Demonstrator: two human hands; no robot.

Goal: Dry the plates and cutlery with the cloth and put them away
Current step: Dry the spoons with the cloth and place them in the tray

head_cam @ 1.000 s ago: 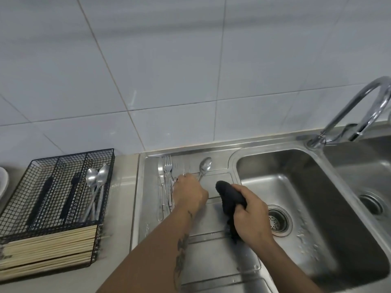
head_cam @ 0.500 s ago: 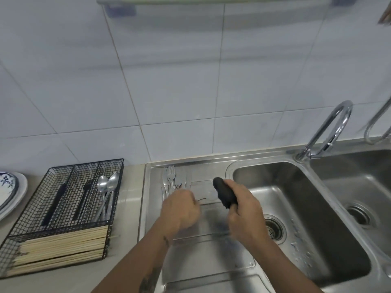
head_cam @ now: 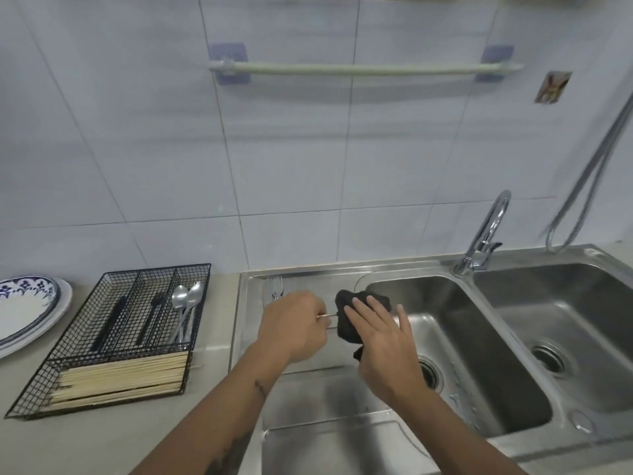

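My left hand (head_cam: 294, 323) grips the thin handle of a metal spoon (head_cam: 328, 316) above the steel drainboard (head_cam: 308, 395). The spoon's other end is hidden inside a black cloth (head_cam: 344, 317). My right hand (head_cam: 383, 341) holds that cloth around the spoon, fingers laid over the top. Forks (head_cam: 276, 286) lie at the back of the drainboard, partly hidden by my left hand. Two dry spoons (head_cam: 186, 303) sit in a black wire cutlery basket (head_cam: 113, 337) on the counter to the left. Stacked plates (head_cam: 24, 313) with a blue pattern stand at the far left.
Chopsticks (head_cam: 120, 375) fill the basket's front compartment, dark-handled utensils its back ones. A double sink (head_cam: 479, 337) with a faucet (head_cam: 486, 231) lies to the right. A towel rail (head_cam: 359, 68) hangs on the tiled wall.
My left hand has lifted a spoon off the drainboard and its end has gone into the cloth. My right hand's fingers have spread over the cloth. The view has tilted upward.
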